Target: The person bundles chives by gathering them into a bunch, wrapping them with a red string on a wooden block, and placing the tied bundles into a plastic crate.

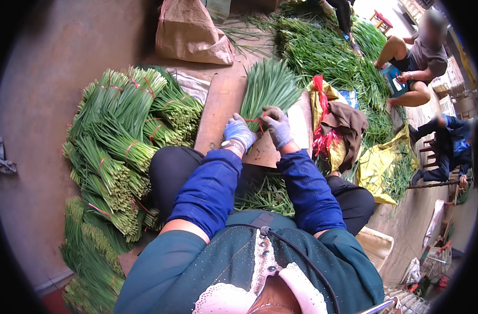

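Note:
A fanned bunch of garlic chives (273,86) lies on a brown board (215,110) in front of me, its leaf tips pointing away. A thin red tie (254,120) runs across its near end. My left hand (240,132), in a pale blue-grey glove, is closed at the left side of the bunch's near end. On the right side, my gloved right hand (278,127) is closed with its fingertips at the red tie. The cut ends of the bunch are mostly hidden between my hands.
Tied chive bunches (118,141) are heaped on my left. Loose chives (328,57) spread far right, near a seated person (427,63). Red plastic strips (320,104) and a brown cloth (346,125) lie right of the board. A tan sack (192,34) stands beyond it.

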Demonstrator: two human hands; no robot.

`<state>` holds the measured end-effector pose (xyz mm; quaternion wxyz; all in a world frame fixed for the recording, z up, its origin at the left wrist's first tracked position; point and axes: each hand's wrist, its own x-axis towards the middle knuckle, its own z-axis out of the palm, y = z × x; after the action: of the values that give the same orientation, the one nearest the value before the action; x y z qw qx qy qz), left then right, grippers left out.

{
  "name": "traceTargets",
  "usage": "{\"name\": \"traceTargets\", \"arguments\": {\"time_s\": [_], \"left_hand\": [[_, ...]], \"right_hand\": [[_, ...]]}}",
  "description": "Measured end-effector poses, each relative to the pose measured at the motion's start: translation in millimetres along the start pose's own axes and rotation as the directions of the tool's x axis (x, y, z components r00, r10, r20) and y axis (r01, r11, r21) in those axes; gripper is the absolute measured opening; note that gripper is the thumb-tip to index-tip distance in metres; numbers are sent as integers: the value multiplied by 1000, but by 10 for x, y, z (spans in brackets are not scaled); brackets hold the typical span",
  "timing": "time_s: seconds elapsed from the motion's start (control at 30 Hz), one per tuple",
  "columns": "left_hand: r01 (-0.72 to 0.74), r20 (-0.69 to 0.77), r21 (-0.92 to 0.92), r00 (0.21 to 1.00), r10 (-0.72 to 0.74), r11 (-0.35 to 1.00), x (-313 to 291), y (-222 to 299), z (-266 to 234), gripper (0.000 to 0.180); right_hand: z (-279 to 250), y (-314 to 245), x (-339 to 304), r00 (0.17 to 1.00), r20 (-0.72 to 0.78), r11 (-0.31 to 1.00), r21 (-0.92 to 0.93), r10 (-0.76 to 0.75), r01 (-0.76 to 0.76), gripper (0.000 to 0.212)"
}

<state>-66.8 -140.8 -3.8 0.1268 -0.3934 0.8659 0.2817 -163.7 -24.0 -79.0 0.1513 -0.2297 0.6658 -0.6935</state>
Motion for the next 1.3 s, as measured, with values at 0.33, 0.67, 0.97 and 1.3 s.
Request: {"name": "traceTargets", "arguments": {"time_s": [0.33, 0.67, 0.97, 1.3], "left_hand": [[-27, -174, 362, 980, 96, 932, 92, 136, 101, 122], [-50, 20, 86, 999, 48, 995, 87, 14, 52, 122], [-114, 6, -1, 993, 114, 993, 111, -62, 62, 121], [-615, -526, -345, 752, 397, 709, 450, -308, 358, 9]], "right_hand": [[325, -690, 39, 931, 100, 932, 59, 350, -357, 12], [185, -463, 8, 874, 139, 775, 412, 466, -479, 8], [217, -616, 56, 953, 99, 938, 177, 285, -299, 14], [111, -549, 55, 970, 85, 973, 8, 230, -231, 15]]}}
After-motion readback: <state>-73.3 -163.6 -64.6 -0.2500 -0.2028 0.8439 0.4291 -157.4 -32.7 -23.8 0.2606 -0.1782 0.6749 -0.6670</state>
